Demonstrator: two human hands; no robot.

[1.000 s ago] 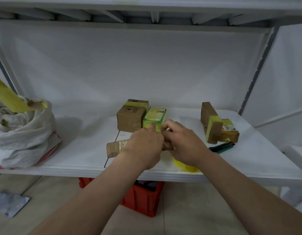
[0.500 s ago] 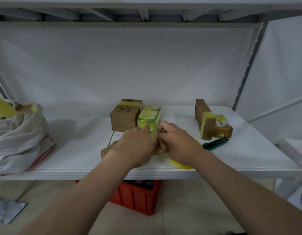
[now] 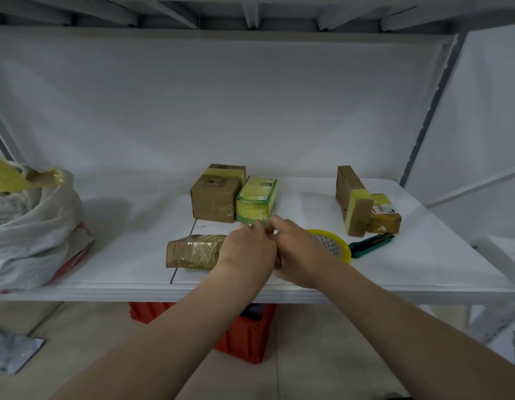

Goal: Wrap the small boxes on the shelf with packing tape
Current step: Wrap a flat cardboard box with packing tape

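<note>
A long brown box wrapped in clear tape lies on the white shelf near its front edge. My left hand grips the box's right part, fingers curled over its top. My right hand covers the box's right end, and its fingertips meet those of my left hand above the box. The box's right end is hidden under both hands. A yellow roll of packing tape lies flat just right of my right hand.
A brown box and a green box stand behind my hands. Two taped boxes sit at the right with a green cutter in front. A white sack fills the shelf's left end. A red crate stands below.
The box has come down from a tilt to lie level on the shelf. My right hand has shifted left off the tape roll, which now shows beside it.
</note>
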